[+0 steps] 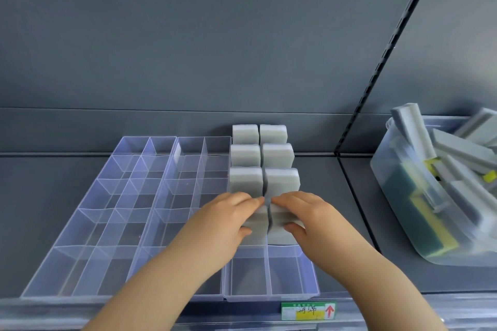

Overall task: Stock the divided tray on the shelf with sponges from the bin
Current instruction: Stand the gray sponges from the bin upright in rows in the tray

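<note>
Sponges [258, 232] — left grip [226, 220], right grip [309, 215] holding.

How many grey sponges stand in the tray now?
8 sponges, two per row in the tray's right columns: back row, second, third, and fourth, where the left hand and right hand grip them. None seems hidden.

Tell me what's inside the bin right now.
The bin holds loose grey sponges, some poking above its rim, and yellow-green sponges seen through its wall. Anything beneath the pile is covered.
</note>
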A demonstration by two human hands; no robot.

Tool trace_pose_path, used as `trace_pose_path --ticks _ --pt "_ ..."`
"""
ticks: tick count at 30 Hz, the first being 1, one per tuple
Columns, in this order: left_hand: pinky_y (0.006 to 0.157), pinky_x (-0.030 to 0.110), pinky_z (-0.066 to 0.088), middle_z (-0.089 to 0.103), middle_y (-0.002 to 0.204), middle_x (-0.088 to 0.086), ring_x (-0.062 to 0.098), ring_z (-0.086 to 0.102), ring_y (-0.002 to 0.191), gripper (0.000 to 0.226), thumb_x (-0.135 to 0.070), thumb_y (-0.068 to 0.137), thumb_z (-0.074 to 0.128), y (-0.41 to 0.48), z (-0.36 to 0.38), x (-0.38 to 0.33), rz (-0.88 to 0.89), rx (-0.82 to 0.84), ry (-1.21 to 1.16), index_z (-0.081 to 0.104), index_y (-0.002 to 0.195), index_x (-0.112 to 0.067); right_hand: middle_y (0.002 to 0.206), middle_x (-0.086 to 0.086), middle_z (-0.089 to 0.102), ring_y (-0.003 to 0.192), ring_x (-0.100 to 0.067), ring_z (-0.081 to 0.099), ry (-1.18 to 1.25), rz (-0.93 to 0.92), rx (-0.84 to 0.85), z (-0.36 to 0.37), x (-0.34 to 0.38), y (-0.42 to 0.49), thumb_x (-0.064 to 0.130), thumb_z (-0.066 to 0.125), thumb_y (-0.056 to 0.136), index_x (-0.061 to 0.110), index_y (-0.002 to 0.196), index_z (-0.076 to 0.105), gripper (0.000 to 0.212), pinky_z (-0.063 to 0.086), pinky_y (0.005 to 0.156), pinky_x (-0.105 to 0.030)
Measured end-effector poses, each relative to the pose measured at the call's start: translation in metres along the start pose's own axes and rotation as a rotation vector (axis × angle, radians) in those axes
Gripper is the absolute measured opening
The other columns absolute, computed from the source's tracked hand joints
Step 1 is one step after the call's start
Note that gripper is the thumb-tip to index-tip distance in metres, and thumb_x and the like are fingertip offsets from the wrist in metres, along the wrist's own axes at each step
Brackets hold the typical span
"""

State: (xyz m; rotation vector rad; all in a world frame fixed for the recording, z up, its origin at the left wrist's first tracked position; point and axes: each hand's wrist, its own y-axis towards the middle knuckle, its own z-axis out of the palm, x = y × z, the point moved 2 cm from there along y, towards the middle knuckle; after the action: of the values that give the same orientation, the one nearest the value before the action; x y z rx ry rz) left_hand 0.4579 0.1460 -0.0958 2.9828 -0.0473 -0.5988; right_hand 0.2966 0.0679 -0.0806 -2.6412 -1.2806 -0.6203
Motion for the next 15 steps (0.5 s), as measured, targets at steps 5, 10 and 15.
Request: trace_pose_path --ticks 5,10,15 --pt "0.097 0.022 0.032 0.040 0.134 -0.018 0.006 0.034 0.121 0.055 -0.025 0.092 0.054 0.002 0.000 0.002 0.018 0.001 0.008 0.032 0.142 -0.034 0.132 0.015 0.047 0.121 -0.006 0.040 -0.006 0.004 -0.004 0.001 0.001 0.000 0.017 0.052 0.092 0.033 0.133 0.042 0.045 0.026 0.096 -0.009" --pt "0.091 0.020 0.035 0.038 0.133 -0.020 0.004 0.034 0.119 0.058 -0.032 0.091 0.055 0.000 -0.004 0.002 0.043 -0.012 0.023 0.029 0.142 -0.038 0.134 0.016 0.045 0.122 -0.005 0.040 -0.021 0.037 -0.032 -0.001 0.003 -0.004 0.020 0.057 0.089 0.033 0.132 0.044 0.046 0.025 0.095 -0.007" --pt "0.082 0.023 0.041 0.044 0.130 -0.014 0.009 0.044 0.114 0.055 -0.042 0.089 0.053 -0.007 -0.021 -0.002 0.099 -0.063 0.108 0.035 0.141 -0.032 0.143 0.018 0.035 0.118 -0.006 0.044 -0.046 0.114 -0.087 -0.007 0.012 -0.012 0.027 0.058 0.089 0.034 0.134 0.041 0.049 0.025 0.092 -0.008"
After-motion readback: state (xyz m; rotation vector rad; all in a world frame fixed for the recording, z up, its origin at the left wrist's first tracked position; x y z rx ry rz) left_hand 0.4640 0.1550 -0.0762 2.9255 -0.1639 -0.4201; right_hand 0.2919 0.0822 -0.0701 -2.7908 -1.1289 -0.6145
